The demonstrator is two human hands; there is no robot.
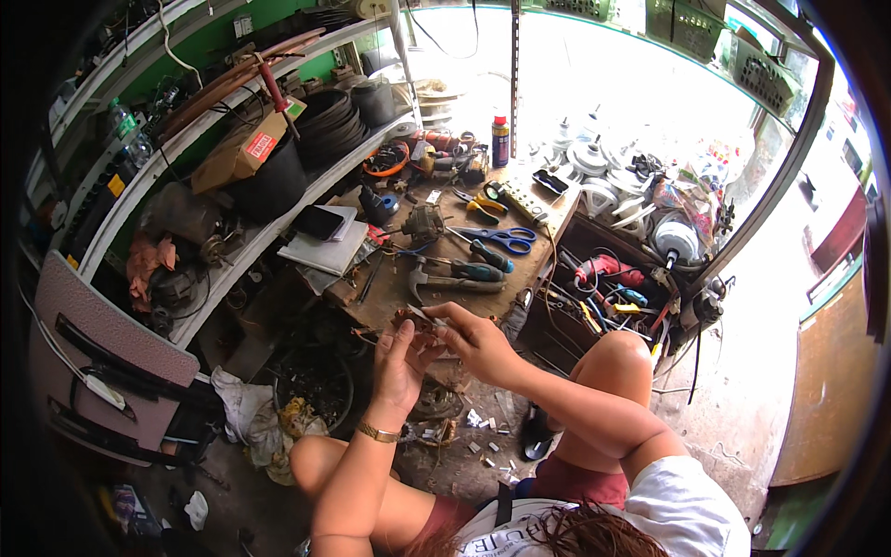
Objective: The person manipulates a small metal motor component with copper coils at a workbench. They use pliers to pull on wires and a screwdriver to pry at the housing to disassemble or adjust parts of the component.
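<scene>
Above the near edge of the workbench (376, 302), my hands meet around a small reddish-brown, copper-coloured part (425, 325), which looks like a wound motor core. My left hand (397, 367) grips it from the left, thumb up, fingers partly hidden behind it. Closed in a pinch, my right hand (478, 343) comes in from the right; a thin pale strip (416, 314) shows at its fingertips. Just beyond lie a claw hammer (455, 282), a screwdriver (490, 255), blue-handled scissors (510, 240), yellow-and-black pliers (483, 206) and a small motor (424, 222).
A phone (318, 222) rests on papers at the bench's left. Right of the bench, a drawer of tools holds a red power tool (608, 271). White fan motors (589, 156) crowd the far right. Small white pieces (475, 420) litter the floor beside a dark basin (316, 390).
</scene>
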